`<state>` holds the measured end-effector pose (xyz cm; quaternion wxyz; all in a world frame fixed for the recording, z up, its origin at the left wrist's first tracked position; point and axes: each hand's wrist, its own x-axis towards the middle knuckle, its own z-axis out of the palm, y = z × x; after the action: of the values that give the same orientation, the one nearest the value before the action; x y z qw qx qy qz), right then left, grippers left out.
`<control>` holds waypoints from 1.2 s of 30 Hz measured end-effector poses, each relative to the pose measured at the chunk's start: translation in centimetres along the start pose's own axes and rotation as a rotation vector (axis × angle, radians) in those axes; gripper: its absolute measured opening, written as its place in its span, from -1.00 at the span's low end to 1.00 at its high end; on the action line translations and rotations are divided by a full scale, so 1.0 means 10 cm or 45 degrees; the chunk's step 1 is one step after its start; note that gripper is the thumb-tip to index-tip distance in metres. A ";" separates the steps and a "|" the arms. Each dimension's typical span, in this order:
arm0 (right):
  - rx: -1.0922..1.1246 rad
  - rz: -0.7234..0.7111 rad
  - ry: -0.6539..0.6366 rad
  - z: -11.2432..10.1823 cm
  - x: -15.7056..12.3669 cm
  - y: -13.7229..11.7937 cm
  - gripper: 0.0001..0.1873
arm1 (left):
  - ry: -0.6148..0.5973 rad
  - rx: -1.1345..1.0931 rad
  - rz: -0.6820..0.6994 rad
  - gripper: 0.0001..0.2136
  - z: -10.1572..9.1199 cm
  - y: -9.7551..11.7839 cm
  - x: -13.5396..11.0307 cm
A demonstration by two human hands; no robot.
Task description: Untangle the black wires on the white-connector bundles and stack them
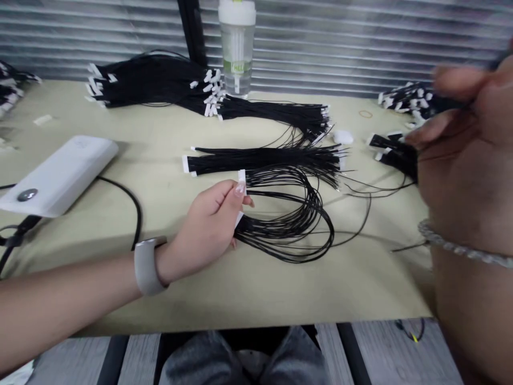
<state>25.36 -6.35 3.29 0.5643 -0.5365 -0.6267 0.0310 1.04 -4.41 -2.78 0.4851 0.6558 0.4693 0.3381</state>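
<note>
1. Looks like mid-job to me: one looped black wire bundle (272, 230) is in hand at the center of the frame, bent round so white connectors show at two spots by the grip.
2. As for done vs. left, I'd guess the big black cable pile (152, 80) at upper left is the further-along stuff, since white connectors show at both ends. The straight wire bundle (260, 159) mid-frame has loose, spread-out strands on its right, so my hunch is it's less far along. Can't give a proper count.
3. Left hand (212, 216): fingers closed, thumb pressing by the upper white connector (242, 176), gripping the looped bundle just above the surface (240, 299), or maybe on it; hard to say.
4. Right hand (481, 112): big and blurry at the right edge. Fingers look curled, with thin dark strands around them, but I honestly can't tell if they're pinching anything.
5. More connector-ended cables (417, 99) sit at upper right, partly behind that hand. White power bank (60, 174) at left, water bottle (238, 53) up top.
</note>
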 end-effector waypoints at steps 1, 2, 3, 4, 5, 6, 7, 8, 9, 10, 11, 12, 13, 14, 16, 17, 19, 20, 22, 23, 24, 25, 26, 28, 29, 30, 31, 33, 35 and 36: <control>0.019 -0.008 0.010 0.02 -0.03 -0.01 -0.54 | -0.004 -0.005 0.003 -0.70 0.00 0.00 0.00; 0.075 0.013 0.020 0.06 -0.06 -0.02 -0.51 | -0.009 -0.010 0.004 -0.70 0.00 0.00 0.00; 0.121 0.053 -0.011 0.10 -0.10 -0.04 -0.49 | -0.015 -0.012 0.002 -0.70 0.00 0.01 0.00; 0.089 0.075 -0.125 0.15 -0.15 -0.07 -0.51 | -0.023 -0.010 0.003 -0.70 0.00 0.01 0.00; 0.029 0.075 -0.246 0.21 -0.19 -0.11 -0.60 | -0.032 -0.004 0.004 -0.71 0.00 0.01 0.00; -0.043 0.038 -0.381 0.26 -0.23 -0.14 -0.72 | -0.038 0.004 0.008 -0.71 0.00 0.01 0.00; -0.126 -0.031 -0.499 0.32 -0.27 -0.18 -0.84 | -0.046 0.016 0.015 -0.71 0.00 0.01 0.00; -0.213 -0.122 -0.588 0.37 -0.31 -0.22 -0.93 | -0.054 0.029 0.025 -0.71 0.00 0.01 -0.01; -0.291 -0.213 -0.642 0.41 -0.34 -0.24 -0.94 | -0.061 0.044 0.037 -0.71 0.00 0.02 -0.01; -0.358 -0.281 -0.667 0.45 -0.37 -0.26 -0.92 | -0.068 0.058 0.051 -0.72 0.00 0.02 -0.02; -0.408 -0.314 -0.676 0.48 -0.39 -0.28 -0.90 | -0.079 0.074 0.065 -0.73 0.00 0.02 -0.02; -0.440 -0.321 -0.675 0.50 -0.41 -0.28 -0.89 | -0.090 0.088 0.081 -0.73 0.00 0.03 -0.03; -0.464 -0.315 -0.666 0.52 -0.42 -0.28 -0.87 | -0.100 0.098 0.097 -0.73 0.00 0.03 -0.03; -0.480 -0.310 -0.658 0.53 -0.43 -0.28 -0.86 | -0.109 0.104 0.109 -0.73 0.00 0.03 -0.04; -0.501 -0.306 -0.655 0.55 -0.44 -0.27 -0.85 | -0.126 0.115 0.128 -0.73 0.00 0.04 -0.05; -0.510 -0.311 -0.657 0.55 -0.44 -0.27 -0.84 | -0.135 0.123 0.134 -0.73 0.00 0.04 -0.05; -0.527 -0.330 -0.675 0.55 -0.44 -0.27 -0.83 | -0.152 0.145 0.141 -0.74 0.00 0.04 -0.06; -0.536 -0.337 -0.694 0.56 -0.44 -0.28 -0.83 | -0.162 0.156 0.142 -0.74 0.00 0.04 -0.06; -0.555 -0.338 -0.737 0.56 -0.44 -0.28 -0.81 | -0.169 0.168 0.148 -0.74 0.00 0.05 -0.06; -0.564 -0.334 -0.758 0.56 -0.44 -0.28 -0.80 | -0.165 0.170 0.152 -0.74 0.00 0.05 -0.06; -0.568 -0.330 -0.774 0.57 -0.44 -0.27 -0.79 | -0.160 0.171 0.157 -0.74 0.00 0.05 -0.06; -0.570 -0.324 -0.781 0.57 -0.44 -0.27 -0.79 | -0.158 0.173 0.161 -0.74 0.00 0.05 -0.06; -0.569 -0.322 -0.779 0.57 -0.45 -0.27 -0.79 | -0.158 0.173 0.164 -0.74 0.00 0.05 -0.06; -0.567 -0.321 -0.780 0.57 -0.45 -0.26 -0.78 | -0.164 0.175 0.173 -0.74 0.00 0.05 -0.07; -0.567 -0.321 -0.784 0.57 -0.45 -0.26 -0.78 | -0.165 0.173 0.183 -0.75 0.00 0.04 -0.06; -0.566 -0.320 -0.791 0.57 -0.44 -0.26 -0.78 | -0.166 0.172 0.194 -0.75 0.00 0.04 -0.06; -0.564 -0.319 -0.796 0.57 -0.44 -0.26 -0.78 | -0.167 0.169 0.202 -0.75 0.00 0.04 -0.06; -0.556 -0.316 -0.797 0.57 -0.44 -0.26 -0.78 | -0.167 0.163 0.212 -0.75 0.00 0.03 -0.05; -0.545 -0.316 -0.793 0.57 -0.44 -0.27 -0.77 | -0.170 0.171 0.210 -0.75 0.00 0.02 -0.05; -0.542 -0.314 -0.798 0.57 -0.44 -0.27 -0.77 | -0.174 0.178 0.208 -0.75 0.00 0.02 -0.05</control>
<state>18.45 -7.42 0.01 0.2214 -0.5269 -0.8206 -0.0053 0.94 -4.92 -2.60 0.4400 0.7454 0.4026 0.2977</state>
